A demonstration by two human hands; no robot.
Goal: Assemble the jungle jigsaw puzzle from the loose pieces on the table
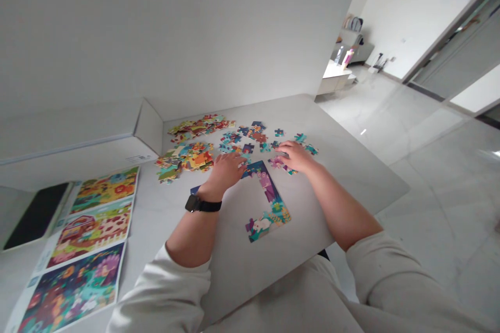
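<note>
A partly joined jigsaw puzzle (278, 204) lies on the table, its pieces forming a bent border with a white rabbit and purple figures. My left hand (225, 171), with a black watch on the wrist, rests palm down over the border's upper left part and hides some of it. Its fingers are spread beside loose pieces. Above the border's upper right corner, my right hand (294, 156) reaches in with fingers apart, close to purple puzzle pieces (276, 162) and small dark blue ones. Whether its fingertips touch a piece is unclear.
Yellow and red puzzle pieces (191, 157) lie heaped at the left, with blue pieces (255, 132) scattered behind my hands. A sheet of printed pictures (91, 234), a dark phone (37, 216) and a white box (146, 127) are further left. A wall borders the table's back.
</note>
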